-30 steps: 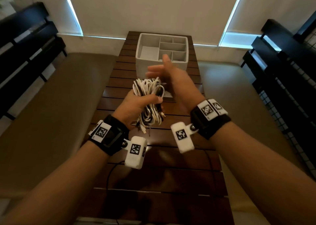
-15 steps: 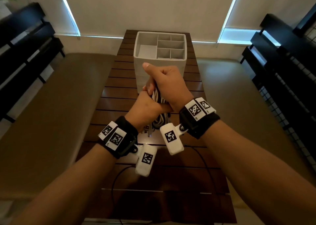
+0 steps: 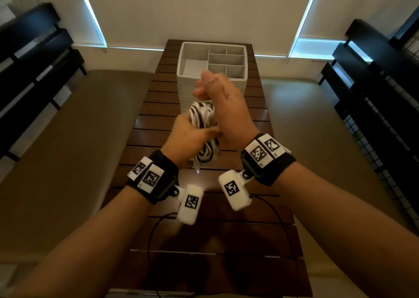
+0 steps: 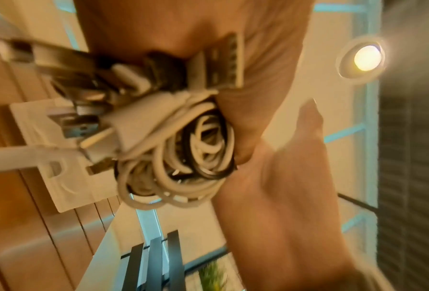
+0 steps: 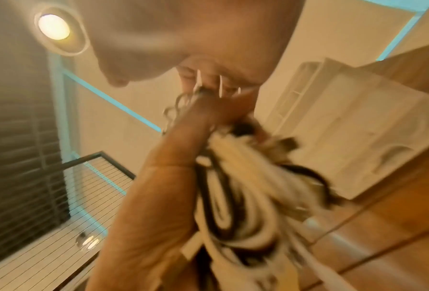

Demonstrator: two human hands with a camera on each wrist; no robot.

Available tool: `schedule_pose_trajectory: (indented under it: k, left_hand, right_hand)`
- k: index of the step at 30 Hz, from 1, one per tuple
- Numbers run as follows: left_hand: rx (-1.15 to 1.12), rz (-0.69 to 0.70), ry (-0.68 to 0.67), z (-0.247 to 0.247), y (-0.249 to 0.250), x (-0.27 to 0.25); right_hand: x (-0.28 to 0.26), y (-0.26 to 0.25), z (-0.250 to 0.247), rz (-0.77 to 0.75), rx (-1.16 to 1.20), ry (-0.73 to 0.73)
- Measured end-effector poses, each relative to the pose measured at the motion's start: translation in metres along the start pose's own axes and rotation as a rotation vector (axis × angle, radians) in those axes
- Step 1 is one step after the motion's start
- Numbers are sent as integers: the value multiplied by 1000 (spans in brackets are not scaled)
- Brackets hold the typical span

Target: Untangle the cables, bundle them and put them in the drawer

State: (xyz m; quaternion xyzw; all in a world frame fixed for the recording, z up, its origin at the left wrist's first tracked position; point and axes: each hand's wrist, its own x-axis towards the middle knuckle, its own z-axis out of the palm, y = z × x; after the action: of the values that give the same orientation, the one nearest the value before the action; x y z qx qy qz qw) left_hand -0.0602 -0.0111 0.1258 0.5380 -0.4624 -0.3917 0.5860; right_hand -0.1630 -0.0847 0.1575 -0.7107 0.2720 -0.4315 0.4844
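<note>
My left hand (image 3: 188,137) grips a coiled bundle of white and black cables (image 3: 204,118) upright above the wooden table (image 3: 204,236). Plugs stick out of the bundle (image 4: 183,157) at its lower end in the left wrist view. My right hand (image 3: 209,89) hovers just above the bundle's top with thumb up and fingers curled. In the blurred right wrist view, a thin pale band (image 5: 198,80) runs between those fingers down toward the bundle (image 5: 233,196). Behind the hands stands the white drawer box (image 3: 188,89), its divided compartments holding nothing.
Black slatted benches (image 3: 34,55) line the left wall and black shelving (image 3: 374,82) the right. Thin black leads (image 3: 150,234) from the wrist cameras hang over the near table planks. Floor lies on both sides of the narrow table.
My right hand went from open beside the bundle to gripping its top, and now it has lifted off with the fingers curled. My left hand kept hold of the bundle.
</note>
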Motion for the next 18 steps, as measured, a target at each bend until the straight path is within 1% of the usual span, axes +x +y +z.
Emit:
schedule_pose_trajectory:
  k: [3,5,6,8,10,11,14,16,18]
  left_hand:
    - [-100,-32,132,-8,-4,5]
    - [-150,-58,177,-7,-6,7]
    - [-187,-75,193,-7,-7,6]
    - [-240,-105,203,-8,-6,4]
    - [-243,-112,174,-10,-5,2]
    - [-237,-104,162,-12,-4,2]
    - [-231,-84,152,-10,0,2]
    - [-247,-82,149,-7,0,3]
    - [-260,-70,116,-4,1,5]
  right_hand:
    - [-14,25,2,212,21,-176]
    - [-25,39,12,329,145,-239]
    - [-29,45,16,364,223,-263]
    - [-30,49,17,407,345,-381]
    - [-28,46,9,458,383,-529]
    - [-27,45,5,492,379,-575]
    - [-25,41,-3,576,438,-629]
    - [-25,36,-6,614,472,-633]
    - [-27,36,-11,657,507,-629]
